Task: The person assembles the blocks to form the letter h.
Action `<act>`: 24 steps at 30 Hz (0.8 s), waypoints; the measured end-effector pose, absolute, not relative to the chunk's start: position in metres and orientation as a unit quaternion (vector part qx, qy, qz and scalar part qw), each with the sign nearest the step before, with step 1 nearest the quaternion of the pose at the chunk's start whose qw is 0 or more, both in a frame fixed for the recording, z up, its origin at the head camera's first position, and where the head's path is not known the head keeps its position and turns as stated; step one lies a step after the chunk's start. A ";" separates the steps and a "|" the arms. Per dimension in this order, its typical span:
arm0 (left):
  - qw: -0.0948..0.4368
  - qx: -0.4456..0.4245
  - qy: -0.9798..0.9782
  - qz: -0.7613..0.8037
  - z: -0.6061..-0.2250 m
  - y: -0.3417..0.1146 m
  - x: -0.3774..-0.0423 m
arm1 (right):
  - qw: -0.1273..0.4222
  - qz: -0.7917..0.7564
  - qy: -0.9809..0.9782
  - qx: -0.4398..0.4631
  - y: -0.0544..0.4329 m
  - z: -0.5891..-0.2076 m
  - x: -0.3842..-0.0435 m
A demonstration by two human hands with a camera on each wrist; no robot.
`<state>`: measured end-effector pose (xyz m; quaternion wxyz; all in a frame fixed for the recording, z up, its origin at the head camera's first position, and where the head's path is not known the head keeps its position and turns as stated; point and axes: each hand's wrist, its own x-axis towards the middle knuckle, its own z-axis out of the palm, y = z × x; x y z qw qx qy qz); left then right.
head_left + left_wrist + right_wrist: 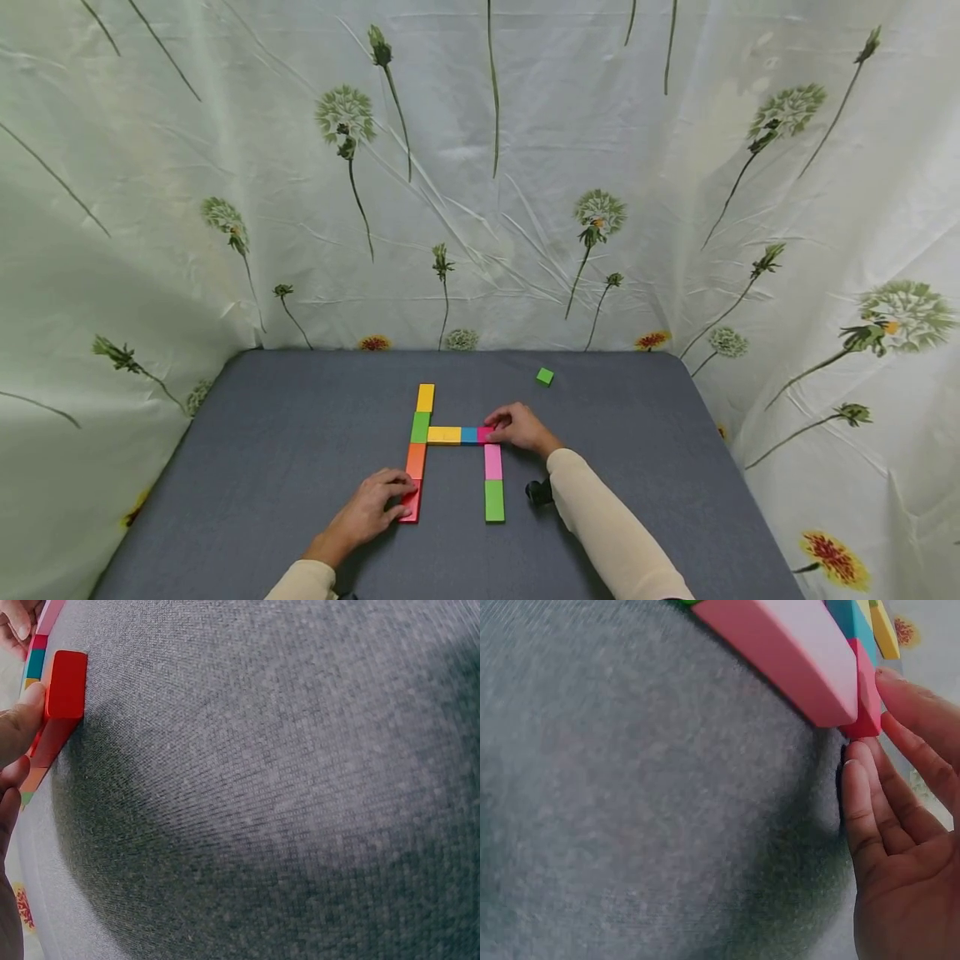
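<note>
Coloured flat blocks lie joined in an h-like outline on the dark grey table. My left hand [372, 502] pinches the red block [66, 686] at the near end of the left column. Beyond it in that column come an orange block [416, 461], a green block and a yellow block [425, 397]. A crossbar of a yellow block [444, 436] and a blue block [468, 436] runs right to a magenta block [868, 694]. My right hand [522, 429] holds that magenta block with its fingertips. A pink block [787, 656] and a green block [494, 501] extend nearer from it.
A loose green block [545, 377] lies toward the table's back right. The grey table [300, 417] ends at a hanging white cloth [480, 250] printed with dandelions, behind and at both sides. A black wrist camera [538, 492] sits beneath the right sleeve.
</note>
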<state>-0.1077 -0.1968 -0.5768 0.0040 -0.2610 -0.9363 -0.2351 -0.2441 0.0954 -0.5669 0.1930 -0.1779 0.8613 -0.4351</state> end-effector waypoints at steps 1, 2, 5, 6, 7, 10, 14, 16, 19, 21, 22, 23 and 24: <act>0.005 -0.261 -0.936 -0.235 -0.577 -0.197 -0.108 | 0.192 -0.442 0.858 -0.178 0.096 -0.567 -0.244; 0.006 -0.262 -0.936 -0.235 -0.577 -0.198 -0.108 | 0.189 -0.449 0.855 -0.178 0.097 -0.567 -0.244; -0.001 -0.259 -0.937 -0.234 -0.577 -0.199 -0.108 | 0.160 -0.462 0.857 -0.165 0.103 -0.569 -0.246; -0.002 -0.257 -0.938 -0.233 -0.578 -0.199 -0.108 | 0.141 -0.467 0.859 -0.158 0.106 -0.570 -0.247; -0.004 -0.256 -0.939 -0.231 -0.578 -0.200 -0.108 | 0.118 -0.471 0.862 -0.149 0.110 -0.570 -0.249; -0.003 -0.254 -0.939 -0.231 -0.577 -0.200 -0.108 | 0.037 -0.470 0.875 -0.114 0.121 -0.573 -0.257; -0.009 -0.246 -0.941 -0.231 -0.575 -0.199 -0.108 | -0.054 -0.456 0.886 -0.065 0.135 -0.578 -0.272; -0.024 -0.236 -0.944 -0.231 -0.574 -0.198 -0.108 | -0.074 -0.454 0.887 -0.039 0.141 -0.580 -0.278; -0.039 -0.228 -0.945 -0.233 -0.573 -0.197 -0.108 | -0.072 -0.460 0.885 -0.004 0.144 -0.581 -0.285; -0.039 -0.230 -0.944 -0.233 -0.574 -0.197 -0.108 | -0.057 -0.456 0.888 0.013 0.144 -0.582 -0.288; -0.034 -0.235 -0.943 -0.233 -0.574 -0.197 -0.108 | -0.050 -0.451 0.891 0.019 0.144 -0.582 -0.289; -0.027 -0.241 -0.942 -0.234 -0.575 -0.197 -0.108 | -0.041 -0.444 0.895 0.024 0.143 -0.582 -0.291; -0.020 -0.248 -0.940 -0.234 -0.576 -0.198 -0.108 | -0.033 -0.437 0.899 0.027 0.143 -0.582 -0.292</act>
